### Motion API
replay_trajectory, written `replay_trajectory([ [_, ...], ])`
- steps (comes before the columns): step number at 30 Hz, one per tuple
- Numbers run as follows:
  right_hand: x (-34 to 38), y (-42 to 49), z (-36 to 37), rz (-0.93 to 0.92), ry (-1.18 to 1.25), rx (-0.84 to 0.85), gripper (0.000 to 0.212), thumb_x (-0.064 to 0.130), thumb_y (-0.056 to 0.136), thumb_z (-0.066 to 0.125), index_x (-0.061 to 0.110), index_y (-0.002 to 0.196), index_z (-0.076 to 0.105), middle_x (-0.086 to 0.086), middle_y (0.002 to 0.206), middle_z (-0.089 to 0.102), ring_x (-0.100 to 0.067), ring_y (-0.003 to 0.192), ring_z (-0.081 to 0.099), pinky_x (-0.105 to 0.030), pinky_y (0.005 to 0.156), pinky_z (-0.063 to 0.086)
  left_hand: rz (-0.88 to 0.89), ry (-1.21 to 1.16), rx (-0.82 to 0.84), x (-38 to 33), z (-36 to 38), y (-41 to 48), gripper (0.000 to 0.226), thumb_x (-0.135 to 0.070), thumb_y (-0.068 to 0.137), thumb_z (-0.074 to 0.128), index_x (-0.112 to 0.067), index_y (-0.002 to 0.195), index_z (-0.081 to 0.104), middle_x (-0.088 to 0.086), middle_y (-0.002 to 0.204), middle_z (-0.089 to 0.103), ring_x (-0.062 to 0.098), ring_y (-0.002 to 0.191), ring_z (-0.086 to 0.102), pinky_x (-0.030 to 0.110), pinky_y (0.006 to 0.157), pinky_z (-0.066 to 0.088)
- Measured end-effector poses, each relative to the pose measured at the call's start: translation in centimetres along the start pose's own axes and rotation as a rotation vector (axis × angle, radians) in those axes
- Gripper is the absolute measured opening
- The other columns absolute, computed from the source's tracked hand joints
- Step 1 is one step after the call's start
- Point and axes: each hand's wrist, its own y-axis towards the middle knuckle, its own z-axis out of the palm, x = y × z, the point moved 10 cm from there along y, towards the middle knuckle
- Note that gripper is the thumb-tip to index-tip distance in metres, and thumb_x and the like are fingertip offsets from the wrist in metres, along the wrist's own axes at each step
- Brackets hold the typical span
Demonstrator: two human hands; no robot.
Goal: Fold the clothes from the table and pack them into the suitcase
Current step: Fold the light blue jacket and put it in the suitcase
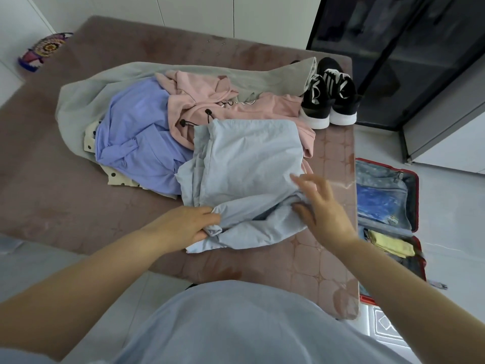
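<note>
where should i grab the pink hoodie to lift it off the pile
Take the pink hoodie by its bunched hood, coming from above. The hood lies exposed on top of the pile, with thick folds that suit a pinching grip. The hoodie's near edge is tucked under the pale blue garment, so pulling from there would probably drag both.

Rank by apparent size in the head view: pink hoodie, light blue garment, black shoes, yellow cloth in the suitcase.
1. light blue garment, though nearest the camera.
2. pink hoodie, partly covered, so unsure.
3. black shoes, as a pair.
4. yellow cloth.
</note>
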Motion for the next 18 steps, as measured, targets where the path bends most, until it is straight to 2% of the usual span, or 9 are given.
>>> replay_trajectory([
  [2,2.1,-1.6,0.6,-0.258,-0.181,-0.025,0.062,0.002,0.081,0.064,0.030,0.132,0.042,-0.011,0.137,0.032,-0.037,0.110,0.052,-0.044,0.074,0.057,0.002,-0.042,0.028,0.4,0.0,0.0,0.012,-0.040,0.078,0.038,-0.033,0.087,0.037,-0.007,0.079,0.049,0.014,0.059,0.047,0.022,0.051,0.030],
  [4,2.7,-2.6,1.0,-0.349,-0.172,0.016,0.033,0.027,0.092,0.052,0.030,0.125,0.050,-0.011,0.140,0.032,-0.033,0.120,0.043,-0.040,0.089,0.048,-0.061,-0.172,0.040,1.5,-0.4,0.0,0.017,-0.047,0.077,0.038,-0.034,0.088,0.040,-0.015,0.085,0.044,0.006,0.068,0.045,0.021,0.055,0.035],
  [5,2.7,-2.9,1.1,-0.357,-0.148,0.055,0.031,0.040,0.094,0.045,0.030,0.123,0.051,-0.011,0.141,0.031,-0.032,0.122,0.040,-0.038,0.095,0.043,-0.091,-0.242,0.031,2.0,-0.9,0.1,0.023,-0.049,0.078,0.038,-0.033,0.092,0.047,-0.015,0.093,0.046,0.006,0.076,0.049,0.023,0.063,0.042],
  [7,2.1,-3.2,1.6,-0.345,-0.141,0.122,0.046,0.060,0.090,0.041,0.027,0.121,0.051,-0.012,0.142,0.030,-0.031,0.126,0.037,-0.039,0.100,0.036,-0.121,-0.363,-0.023,2.4,-2.3,0.3,0.046,-0.053,0.078,0.039,-0.021,0.105,0.059,-0.011,0.105,0.052,0.011,0.090,0.055,0.030,0.079,0.047],
  [8,1.9,-3.2,1.7,-0.335,-0.135,0.130,0.053,0.067,0.085,0.043,0.026,0.118,0.050,-0.012,0.142,0.030,-0.031,0.126,0.038,-0.039,0.101,0.035,-0.126,-0.410,-0.052,2.6,-3.0,0.4,0.052,-0.053,0.078,0.040,-0.013,0.106,0.060,-0.007,0.101,0.054,0.014,0.090,0.056,0.031,0.081,0.046],
  [12,2.4,-2.8,1.7,-0.304,-0.118,0.135,0.052,0.068,0.082,0.045,0.022,0.105,0.044,-0.011,0.141,0.032,-0.031,0.106,0.057,-0.030,0.079,0.052,-0.143,-0.509,-0.079,2.9,-5.3,1.7,0.050,-0.060,0.075,0.047,-0.012,0.088,0.054,0.002,0.075,0.047,0.011,0.063,0.044,0.025,0.065,0.040],
  [14,1.7,-2.3,1.9,-0.211,-0.058,0.149,0.063,0.069,0.081,0.045,0.022,0.121,0.037,-0.008,0.139,0.038,-0.028,0.093,0.064,-0.031,0.068,0.056,-0.147,-0.538,-0.082,3.3,-6.6,2.4,0.047,-0.067,0.074,0.050,-0.021,0.084,0.050,0.000,0.070,0.043,0.005,0.062,0.039,0.020,0.063,0.036],
  [16,0.1,-1.5,1.5,0.026,0.098,0.118,0.080,0.064,0.074,0.060,0.029,0.136,0.023,-0.004,0.124,0.056,-0.023,0.085,0.067,-0.032,0.065,0.057,-0.138,-0.557,-0.081,4.1,-7.9,3.0,0.051,-0.073,0.073,0.048,-0.023,0.084,0.047,-0.002,0.071,0.040,0.004,0.063,0.036,0.017,0.061,0.033],
  [18,-2.2,-0.9,1.0,0.293,0.356,0.073,0.086,0.034,0.067,0.081,0.039,0.134,0.026,0.011,0.105,0.064,-0.006,0.080,0.066,-0.020,0.065,0.053,-0.121,-0.584,-0.052,4.2,-9.0,3.6,0.050,-0.074,0.073,0.047,-0.025,0.083,0.046,-0.009,0.071,0.039,0.003,0.064,0.035,0.014,0.059,0.031],
])
